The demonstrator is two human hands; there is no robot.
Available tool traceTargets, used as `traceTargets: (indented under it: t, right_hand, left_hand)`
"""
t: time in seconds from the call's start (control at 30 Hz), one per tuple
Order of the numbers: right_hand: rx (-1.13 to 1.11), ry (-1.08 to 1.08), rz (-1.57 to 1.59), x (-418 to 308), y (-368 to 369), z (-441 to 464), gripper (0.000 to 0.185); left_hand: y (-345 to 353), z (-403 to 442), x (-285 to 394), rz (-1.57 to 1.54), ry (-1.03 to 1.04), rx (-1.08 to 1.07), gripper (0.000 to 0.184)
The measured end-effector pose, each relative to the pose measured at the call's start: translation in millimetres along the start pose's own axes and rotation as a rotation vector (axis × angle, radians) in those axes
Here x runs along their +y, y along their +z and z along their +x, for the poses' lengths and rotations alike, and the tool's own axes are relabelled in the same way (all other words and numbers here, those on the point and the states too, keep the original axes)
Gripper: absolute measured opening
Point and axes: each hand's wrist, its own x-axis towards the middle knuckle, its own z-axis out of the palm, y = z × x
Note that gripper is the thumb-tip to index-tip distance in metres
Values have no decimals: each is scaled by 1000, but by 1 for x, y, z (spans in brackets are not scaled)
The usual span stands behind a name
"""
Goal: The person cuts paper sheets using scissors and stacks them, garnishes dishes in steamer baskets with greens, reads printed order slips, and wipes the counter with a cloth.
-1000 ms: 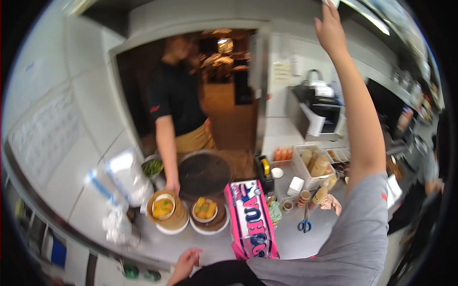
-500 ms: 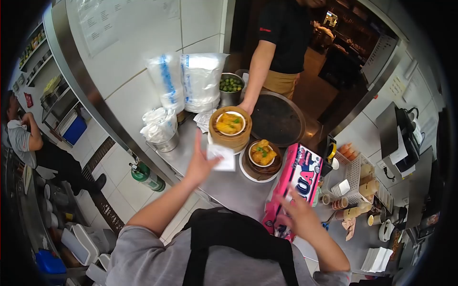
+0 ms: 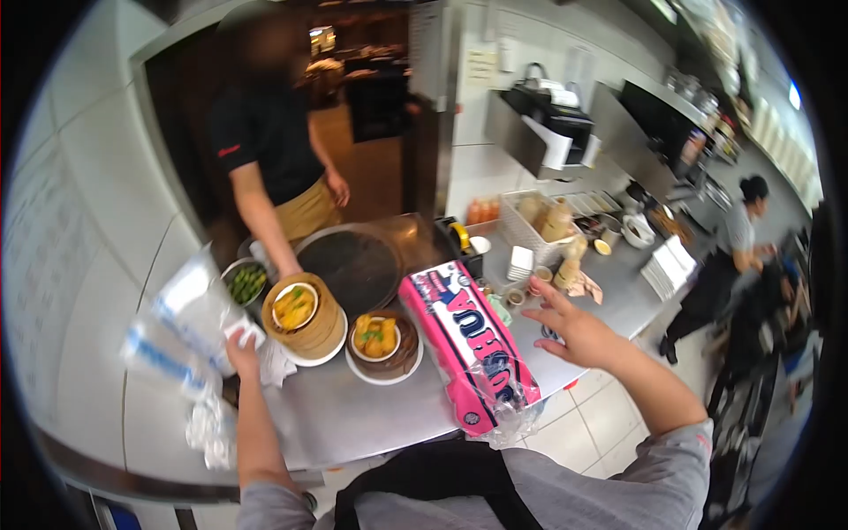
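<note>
My left hand (image 3: 242, 352) is closed on a small white paper, beside plastic-wrapped packs (image 3: 196, 300) at the counter's left. Just right of it stands a bamboo steamer (image 3: 309, 329) with a bowl of yellow food (image 3: 295, 306) on top, on a white plate. A person's hand (image 3: 287, 268) touches the steamer's far side. Another bowl of yellow food (image 3: 375, 337) sits on a dark round base on a second plate. A pink package (image 3: 468, 349) lies to the right. My right hand (image 3: 565, 327) hovers beyond it with fingers spread, holding nothing.
A person (image 3: 274, 150) in a black shirt stands across the steel counter (image 3: 327, 415). Behind the steamers lies a round dark tray (image 3: 349, 265). Bottles in a white basket (image 3: 530, 231), a printer (image 3: 552, 119) and stacked white napkins (image 3: 669, 268) are at the right. Further off stands a co-worker (image 3: 738, 234).
The view has swung right since half a second ago. My left hand has moved with the paper to the left of the steamer. My right hand has moved off the pink package to its right.
</note>
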Motion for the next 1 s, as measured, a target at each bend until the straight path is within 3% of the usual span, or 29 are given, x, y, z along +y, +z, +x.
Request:
traceTargets:
  t: [0.1,0.17,0.2,0.27,0.33,0.47,0.5,0.6,0.63,0.7,0.73,0.77,0.83,0.9,0.93,1.0]
  right_hand:
    - [4,64,-28,19,-23,1,51]
    - [99,69,-77,35,-45,17,49]
    - [190,50,-125,48,-57,27,48]
    - [330,79,-161,88,-78,55,44]
    - [560,-33,-232,145,-98,91,38]
    - [856,189,-115,247,-150,179,30]
    - [915,280,-103,277,-160,202,31]
    - [1032,474,-2,323,-174,251,36]
    - [975,457,68,324,-178,261,35]
    - [907,421,149,314,-188,268,34]
    - [866,221,276,296,-196,262,32]
    - [816,22,395,276,-204,253,32]
    - [725,-119,270,226,-209,224,31]
    - [382,-204,349,184,-214,191,28]
    - [239,-312,334,169,-210,173,28]
    - [-24,-347,237,143,-207,143,26]
  left_hand:
    - [-3,-18,6,145,-3,-160,26]
    - [18,-42,-68,-91,-161,-299,39]
    - [15,-47,-60,-91,-151,-300,39]
    - [2,-67,-36,344,-88,-334,60]
    - [-8,-87,5,393,-107,-206,67]
    - [-16,-117,135,332,-218,100,75]
    - [-7,-116,136,288,-8,189,69]
    - [1,-119,290,-29,263,19,56]
    - [2,-123,354,-171,210,-110,49]
    - [27,-119,410,-574,275,-406,37]
    - [40,-117,440,-573,339,-520,33]
    - [56,-120,474,-887,39,-734,32]
    - [95,-118,525,-1198,-194,-1032,49]
    - [131,-116,568,-1428,-369,-1237,79]
    - [145,-113,582,-1445,-361,-1231,79]
    - [167,-107,598,-1819,-476,-1293,74]
